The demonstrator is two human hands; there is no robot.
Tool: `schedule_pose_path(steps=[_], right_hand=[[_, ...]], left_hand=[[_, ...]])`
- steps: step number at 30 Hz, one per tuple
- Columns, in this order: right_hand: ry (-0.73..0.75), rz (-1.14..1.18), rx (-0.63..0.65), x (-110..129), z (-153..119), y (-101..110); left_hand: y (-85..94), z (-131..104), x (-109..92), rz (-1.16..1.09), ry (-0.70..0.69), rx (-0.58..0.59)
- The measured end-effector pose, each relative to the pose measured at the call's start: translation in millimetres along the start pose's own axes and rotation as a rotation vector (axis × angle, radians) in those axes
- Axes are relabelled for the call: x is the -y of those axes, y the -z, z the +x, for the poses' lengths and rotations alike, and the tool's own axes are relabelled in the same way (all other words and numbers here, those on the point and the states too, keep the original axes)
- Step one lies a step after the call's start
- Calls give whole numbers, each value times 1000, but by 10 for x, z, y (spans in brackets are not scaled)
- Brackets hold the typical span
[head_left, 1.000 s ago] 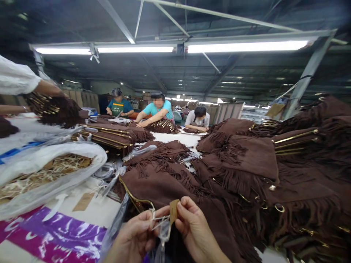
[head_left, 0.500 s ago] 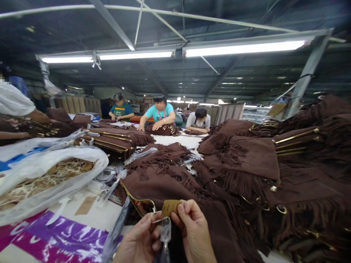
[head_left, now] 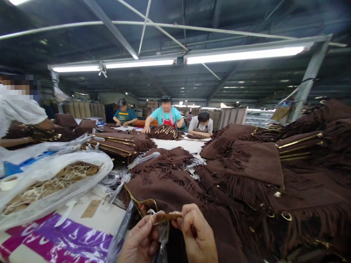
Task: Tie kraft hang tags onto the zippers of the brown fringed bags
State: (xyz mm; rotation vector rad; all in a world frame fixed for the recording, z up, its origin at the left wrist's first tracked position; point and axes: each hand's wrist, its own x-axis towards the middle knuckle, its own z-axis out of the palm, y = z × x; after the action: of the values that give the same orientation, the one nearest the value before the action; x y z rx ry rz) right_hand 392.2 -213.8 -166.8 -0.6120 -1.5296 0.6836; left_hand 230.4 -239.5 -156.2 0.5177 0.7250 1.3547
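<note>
Between my two hands, low in the middle, is a tan hang tag (head_left: 168,216), seen nearly edge-on. My left hand (head_left: 141,239) pinches its left end, where a white string (head_left: 151,211) shows. My right hand (head_left: 199,233) pinches its right end with closed fingers. A clear plastic strap cover (head_left: 163,233) hangs below the tag beside my left fingers. Just behind lies a dark brown suede fringed bag (head_left: 164,188), its gold zip open at the left corner and a patterned lining showing. What my lower fingers do is partly hidden.
At left, a clear plastic bag (head_left: 105,160) holds many strung tags; a loose tag (head_left: 91,208) lies near purple printed plastic (head_left: 74,233). Brown fringed bags (head_left: 255,157) are heaped at right. Co-workers (head_left: 166,115) work across the table; another person (head_left: 22,109) is at far left.
The tag has turned from showing its printed face to nearly edge-on, and my right fingers have curled further around its end. The view has shifted slightly.
</note>
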Motion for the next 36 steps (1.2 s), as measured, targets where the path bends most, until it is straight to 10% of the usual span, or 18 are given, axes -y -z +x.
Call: schedule_pose_path(steps=[10, 21, 27, 36], right_hand=[[235, -351, 73, 198, 5, -69], [15, -252, 146, 98, -61, -175], [-219, -82, 248, 95, 17, -21], [-449, -75, 487, -84, 116, 283]], left_hand=[[-100, -58, -141, 317, -244, -51], [-24, -9, -193, 1244, -665, 126], [220, -95, -131, 1324, -525, 251], [205, -840, -684, 1334, -314, 100]])
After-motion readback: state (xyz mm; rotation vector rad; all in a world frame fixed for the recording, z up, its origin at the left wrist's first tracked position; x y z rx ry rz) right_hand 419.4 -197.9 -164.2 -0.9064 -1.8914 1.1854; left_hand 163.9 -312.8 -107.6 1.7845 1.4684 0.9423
